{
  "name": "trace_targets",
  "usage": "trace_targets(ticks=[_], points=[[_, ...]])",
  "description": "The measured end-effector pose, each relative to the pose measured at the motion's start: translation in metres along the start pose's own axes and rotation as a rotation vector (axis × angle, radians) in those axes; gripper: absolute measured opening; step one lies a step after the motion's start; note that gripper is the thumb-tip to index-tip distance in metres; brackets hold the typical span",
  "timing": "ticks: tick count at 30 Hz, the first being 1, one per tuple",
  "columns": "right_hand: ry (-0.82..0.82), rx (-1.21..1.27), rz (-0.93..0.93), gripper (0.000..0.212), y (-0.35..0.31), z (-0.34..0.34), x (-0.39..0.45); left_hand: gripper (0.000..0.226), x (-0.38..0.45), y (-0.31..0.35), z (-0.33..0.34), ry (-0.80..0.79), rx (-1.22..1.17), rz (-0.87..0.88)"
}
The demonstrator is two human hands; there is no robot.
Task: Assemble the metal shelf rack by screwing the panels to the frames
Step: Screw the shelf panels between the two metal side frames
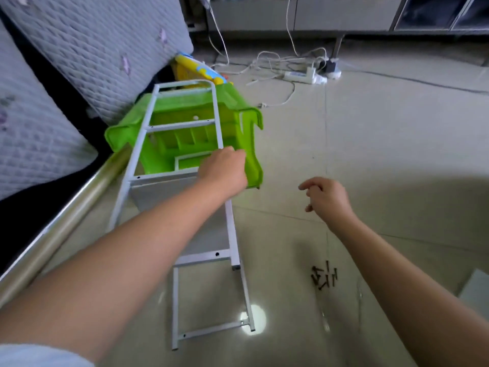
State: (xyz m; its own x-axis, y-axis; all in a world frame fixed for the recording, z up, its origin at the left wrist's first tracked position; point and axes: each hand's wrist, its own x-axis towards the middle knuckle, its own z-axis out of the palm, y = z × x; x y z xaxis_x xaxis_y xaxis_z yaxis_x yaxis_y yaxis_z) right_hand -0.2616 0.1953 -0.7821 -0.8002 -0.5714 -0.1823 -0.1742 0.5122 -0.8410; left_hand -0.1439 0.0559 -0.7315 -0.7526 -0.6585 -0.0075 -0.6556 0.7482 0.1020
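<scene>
Quilted grey sofa cushions (pixel 87 49), cut off by the edge, beyond and left of the frame. White metal ladder-shaped frame (pixel 182 125) slants over glossy floor tiles (pixel 383 133), upper end propped on an overturned green plastic stool (pixel 246 133). Grey flat panel (pixel 164 189) under its middle rungs, partly hidden by the forearm. Left hand (pixel 225 168) curled over the frame's right rail; fingertips hidden. Right hand (pixel 326 198) right of frame, loosely curled, holding nothing. Dark screws (pixel 324 278) heaped right of the frame's lower end; count unclear.

White frame (pixel 225 226), bright green stool (pixel 185 128), dark screws (pixel 324 278), grey quilted cushion (pixel 105 49).
</scene>
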Motion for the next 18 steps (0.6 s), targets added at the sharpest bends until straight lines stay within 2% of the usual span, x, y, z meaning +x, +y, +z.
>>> trace_targets(ticks=[5,7,9,11,13,18], points=[[-0.148,-0.108,-0.198,0.026,-0.063,0.056,-0.017,0.025,-0.017,-0.089,-0.005,-0.121,0.069,-0.091],[-0.233,-0.193,-0.248,0.027,-0.082,0.073,-0.017,0.027,-0.022,-0.112,-0.007,-0.136,0.075,-0.110],[-0.285,-0.161,-0.263,0.027,-0.093,0.082,-0.012,0.033,-0.026,-0.128,-0.011,-0.123,0.080,-0.108],[-0.293,-0.120,-0.239,0.026,-0.096,0.085,-0.005,0.039,-0.029,-0.140,-0.013,-0.095,0.069,-0.093],[-0.315,-0.146,-0.219,0.027,-0.094,0.085,0.000,0.034,-0.032,-0.149,-0.015,-0.101,0.074,-0.138],[-0.245,-0.400,-0.329,0.027,-0.100,0.085,0.010,0.024,-0.033,-0.160,-0.011,-0.110,0.065,-0.227]])
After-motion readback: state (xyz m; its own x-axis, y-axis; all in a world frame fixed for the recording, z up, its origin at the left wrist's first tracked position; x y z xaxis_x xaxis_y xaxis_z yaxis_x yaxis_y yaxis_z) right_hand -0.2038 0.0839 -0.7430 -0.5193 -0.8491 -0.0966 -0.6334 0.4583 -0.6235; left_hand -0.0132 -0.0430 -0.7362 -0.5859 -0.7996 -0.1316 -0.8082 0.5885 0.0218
